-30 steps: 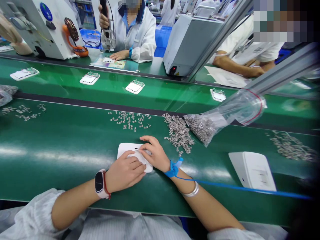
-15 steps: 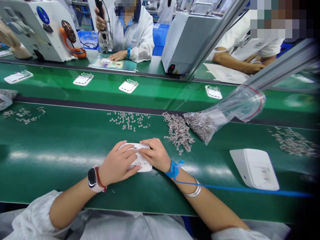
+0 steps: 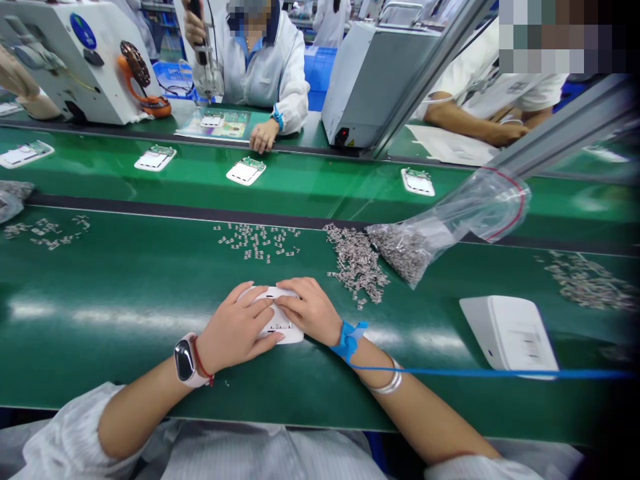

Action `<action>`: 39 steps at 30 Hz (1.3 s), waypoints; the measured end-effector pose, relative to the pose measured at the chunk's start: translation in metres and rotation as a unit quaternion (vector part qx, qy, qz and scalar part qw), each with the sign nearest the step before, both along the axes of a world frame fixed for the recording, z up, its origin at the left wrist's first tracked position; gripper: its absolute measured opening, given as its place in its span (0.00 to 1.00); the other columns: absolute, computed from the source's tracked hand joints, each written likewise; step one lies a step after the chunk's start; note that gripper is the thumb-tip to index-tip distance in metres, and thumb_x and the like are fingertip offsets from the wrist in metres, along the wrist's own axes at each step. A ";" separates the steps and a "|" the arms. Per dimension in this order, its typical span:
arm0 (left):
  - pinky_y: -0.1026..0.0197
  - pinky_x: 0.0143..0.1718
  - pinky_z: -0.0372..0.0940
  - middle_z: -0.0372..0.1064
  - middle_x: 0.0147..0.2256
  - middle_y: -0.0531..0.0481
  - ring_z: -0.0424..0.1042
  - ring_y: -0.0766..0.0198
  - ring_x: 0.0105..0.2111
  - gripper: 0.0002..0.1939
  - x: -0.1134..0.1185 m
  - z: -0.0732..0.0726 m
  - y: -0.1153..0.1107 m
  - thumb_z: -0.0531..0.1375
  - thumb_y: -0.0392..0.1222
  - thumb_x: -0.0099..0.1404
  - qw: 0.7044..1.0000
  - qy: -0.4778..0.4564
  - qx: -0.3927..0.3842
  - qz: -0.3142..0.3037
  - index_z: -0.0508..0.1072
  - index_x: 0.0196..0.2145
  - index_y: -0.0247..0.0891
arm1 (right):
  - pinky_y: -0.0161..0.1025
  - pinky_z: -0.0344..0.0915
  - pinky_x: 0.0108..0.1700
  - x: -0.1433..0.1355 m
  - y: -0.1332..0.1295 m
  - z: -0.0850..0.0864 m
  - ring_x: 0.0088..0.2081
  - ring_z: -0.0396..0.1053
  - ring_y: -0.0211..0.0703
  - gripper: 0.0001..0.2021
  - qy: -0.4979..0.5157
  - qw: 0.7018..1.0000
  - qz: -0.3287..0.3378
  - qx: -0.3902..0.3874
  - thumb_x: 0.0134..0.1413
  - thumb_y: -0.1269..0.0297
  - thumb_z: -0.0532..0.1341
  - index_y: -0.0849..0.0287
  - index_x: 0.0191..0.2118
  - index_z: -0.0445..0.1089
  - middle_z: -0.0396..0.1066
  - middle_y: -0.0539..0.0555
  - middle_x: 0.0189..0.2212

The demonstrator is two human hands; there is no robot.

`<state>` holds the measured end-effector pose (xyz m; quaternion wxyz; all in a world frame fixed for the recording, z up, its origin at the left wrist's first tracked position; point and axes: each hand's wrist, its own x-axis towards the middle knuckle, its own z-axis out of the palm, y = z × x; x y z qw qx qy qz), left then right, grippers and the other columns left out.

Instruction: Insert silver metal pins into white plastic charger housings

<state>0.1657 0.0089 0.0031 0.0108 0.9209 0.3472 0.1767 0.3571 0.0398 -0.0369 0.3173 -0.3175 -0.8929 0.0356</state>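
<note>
Left hand, lower centre-left, has fingers bent and half spread, grasping the left side of a white plastic housing, thumb at its lower edge. The housing, flat and round-cornered, lies just below frame centre. Right hand, fingers curved, grasps its upper right; any pinched part is hidden. Right of centre: heaped small metal pieces, then a clear, creased plastic bag.

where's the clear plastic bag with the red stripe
In the head view, the bag lies right of centre, beside the big heap of metal parts, beyond the right hand.
</note>
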 end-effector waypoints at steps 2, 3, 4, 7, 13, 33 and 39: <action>0.47 0.53 0.54 0.71 0.39 0.45 0.64 0.53 0.47 0.16 0.001 0.000 0.000 0.51 0.49 0.64 1.000 0.005 0.004 -0.002 0.70 0.35 0.34 | 0.42 0.60 0.43 0.000 0.000 0.000 0.43 0.64 0.43 0.05 -0.011 1.000 -0.001 0.001 0.55 0.69 0.55 0.57 0.34 0.69 0.69 0.56 0.43; 0.47 0.52 0.54 0.71 0.38 0.45 0.64 0.53 0.47 0.16 0.001 0.000 0.000 0.51 0.49 0.64 1.000 0.005 0.006 -0.003 0.70 0.35 0.34 | 0.43 0.60 0.43 0.000 0.000 0.001 0.43 0.64 0.43 0.05 -0.012 1.000 0.000 -0.002 0.55 0.69 0.55 0.57 0.34 0.69 0.69 0.56 0.43; 0.47 0.52 0.55 0.71 0.38 0.45 0.64 0.53 0.47 0.16 0.001 0.000 0.000 0.51 0.49 0.64 1.000 0.003 0.008 -0.005 0.70 0.34 0.34 | 0.43 0.60 0.43 -0.001 0.000 0.001 0.43 0.64 0.43 0.05 -0.007 1.000 0.001 -0.009 0.55 0.69 0.55 0.57 0.35 0.69 0.69 0.56 0.43; 0.49 0.50 0.56 0.71 0.37 0.45 0.66 0.54 0.44 0.15 0.000 0.000 0.001 0.52 0.48 0.64 0.999 -0.015 0.018 -0.022 0.70 0.34 0.34 | 0.44 0.60 0.45 -0.001 0.000 0.001 0.44 0.64 0.43 0.07 0.034 0.997 -0.008 -0.066 0.55 0.68 0.55 0.58 0.40 0.67 0.69 0.56 0.42; 0.52 0.48 0.57 0.70 0.30 0.48 0.68 0.61 0.36 0.14 0.001 -0.005 0.002 0.51 0.46 0.64 0.994 -0.032 0.004 -0.101 0.69 0.32 0.34 | 0.46 0.61 0.45 -0.007 0.001 -0.003 0.41 0.66 0.45 0.12 0.060 0.990 -0.031 -0.125 0.56 0.66 0.54 0.59 0.46 0.64 0.71 0.56 0.38; 0.46 0.50 0.57 0.70 0.37 0.52 0.70 0.55 0.39 0.09 -0.153 0.003 0.001 0.53 0.43 0.63 0.954 0.040 0.132 0.267 0.68 0.40 0.39 | 0.54 0.62 0.34 0.272 -0.110 -0.038 0.38 0.66 0.64 0.34 -0.037 0.779 -0.626 -0.025 0.48 0.39 0.45 0.67 0.40 0.69 0.67 0.70 0.32; 0.52 0.51 0.56 0.72 0.32 0.54 0.70 0.64 0.38 0.05 -0.055 0.003 0.010 0.55 0.37 0.62 0.994 0.006 0.106 -0.007 0.69 0.37 0.38 | 0.47 0.63 0.30 0.225 -0.144 -0.030 0.29 0.67 0.52 0.18 0.043 0.804 -0.593 -0.008 0.51 0.49 0.51 0.59 0.28 0.67 0.68 0.60 0.26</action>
